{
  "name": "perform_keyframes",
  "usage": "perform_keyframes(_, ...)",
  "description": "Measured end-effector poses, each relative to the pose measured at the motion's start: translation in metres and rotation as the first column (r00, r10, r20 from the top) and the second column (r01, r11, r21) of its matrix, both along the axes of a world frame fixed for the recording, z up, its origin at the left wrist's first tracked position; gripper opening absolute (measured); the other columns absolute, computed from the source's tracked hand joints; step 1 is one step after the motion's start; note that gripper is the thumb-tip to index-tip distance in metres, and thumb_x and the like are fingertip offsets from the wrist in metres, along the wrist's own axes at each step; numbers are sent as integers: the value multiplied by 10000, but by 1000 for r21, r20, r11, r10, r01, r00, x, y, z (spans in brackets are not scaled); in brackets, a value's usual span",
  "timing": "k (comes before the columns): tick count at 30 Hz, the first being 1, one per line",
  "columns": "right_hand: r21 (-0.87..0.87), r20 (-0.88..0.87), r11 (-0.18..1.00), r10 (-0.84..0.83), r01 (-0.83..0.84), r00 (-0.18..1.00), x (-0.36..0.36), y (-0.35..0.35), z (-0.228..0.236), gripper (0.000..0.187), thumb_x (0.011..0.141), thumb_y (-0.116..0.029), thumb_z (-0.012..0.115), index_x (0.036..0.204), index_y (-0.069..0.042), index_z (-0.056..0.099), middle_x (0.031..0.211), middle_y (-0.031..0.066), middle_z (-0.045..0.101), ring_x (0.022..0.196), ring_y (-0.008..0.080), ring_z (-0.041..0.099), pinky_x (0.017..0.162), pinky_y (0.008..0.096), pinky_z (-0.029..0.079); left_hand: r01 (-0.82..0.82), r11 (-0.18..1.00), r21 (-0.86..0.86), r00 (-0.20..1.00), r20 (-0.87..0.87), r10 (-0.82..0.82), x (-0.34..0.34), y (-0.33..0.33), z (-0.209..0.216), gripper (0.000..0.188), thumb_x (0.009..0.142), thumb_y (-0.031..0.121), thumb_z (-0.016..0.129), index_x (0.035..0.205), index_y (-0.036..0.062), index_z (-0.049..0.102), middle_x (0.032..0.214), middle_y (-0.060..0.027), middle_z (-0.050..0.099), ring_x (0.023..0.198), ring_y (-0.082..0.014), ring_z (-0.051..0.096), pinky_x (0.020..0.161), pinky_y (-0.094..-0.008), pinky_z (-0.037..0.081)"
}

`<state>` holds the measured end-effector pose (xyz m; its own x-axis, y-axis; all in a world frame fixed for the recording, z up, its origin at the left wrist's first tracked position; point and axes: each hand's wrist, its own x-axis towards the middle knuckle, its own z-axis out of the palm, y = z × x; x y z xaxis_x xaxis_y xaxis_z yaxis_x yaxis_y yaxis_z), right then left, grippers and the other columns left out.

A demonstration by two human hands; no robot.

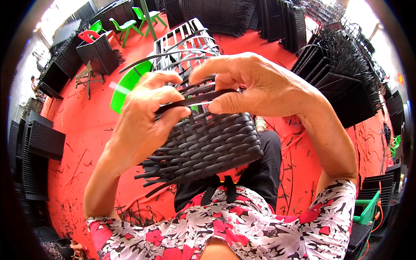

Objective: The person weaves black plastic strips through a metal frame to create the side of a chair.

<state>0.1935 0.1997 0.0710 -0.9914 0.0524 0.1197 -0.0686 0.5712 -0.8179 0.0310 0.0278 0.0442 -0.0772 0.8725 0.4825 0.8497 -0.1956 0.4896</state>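
A half-woven black wicker panel (208, 145) lies over my lap, with loose strand ends sticking out at its lower left. Above its woven part, a flat black strip (190, 100) runs crosswise between my hands. My left hand (149, 110) pinches the strip between thumb and fingers on the left. On the right, my right hand (247, 84) grips the same strip, thumb below and fingers curled above it. Bare frame bars (184, 32) with long loose strands stretch away beyond my fingers. Parts of the weave behind my fingers are hidden.
A green plastic seat (125, 89) stands beyond my left hand, and small green chairs (125, 27) farther off. Stacks of black woven panels (342, 73) rise at the right, with dark woven pieces (45, 136) at the left. Strand scraps litter the red floor (82, 173).
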Motion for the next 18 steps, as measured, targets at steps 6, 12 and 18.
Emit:
perform_keyframes(6, 46, 33, 999, -19, 18, 999, 15, 15, 23, 170, 870, -147, 683, 934, 10, 676, 712, -25, 597, 657, 46, 534, 604, 225, 450, 206, 975, -86, 673, 736, -77, -2, -34, 12, 80, 845, 2, 656, 868, -72, 636, 767, -86, 633, 637, -127, 609, 580, -256, 502)
perform_keyframes(12, 449, -233, 893, 110, 6, 966, 18, -9, 31, 163, 829, -96, 671, 946, 14, 641, 765, 74, 651, 662, 158, 617, 614, 314, 485, 234, 938, -256, 772, 636, -19, 8, -15, 18, 96, 890, 11, 585, 859, -57, 645, 606, -38, 586, 500, -84, 550, 468, -222, 436)
perform_keyframes(18, 720, -341, 658, 59, 220, 938, 27, -40, 26, 163, 751, -21, 640, 909, 1, 610, 711, 127, 581, 604, 293, 594, 536, 390, 466, 344, 939, -25, 587, 786, -194, 30, 15, 1, 162, 932, 95, 578, 846, -26, 644, 620, -27, 588, 554, -78, 554, 515, -227, 430)
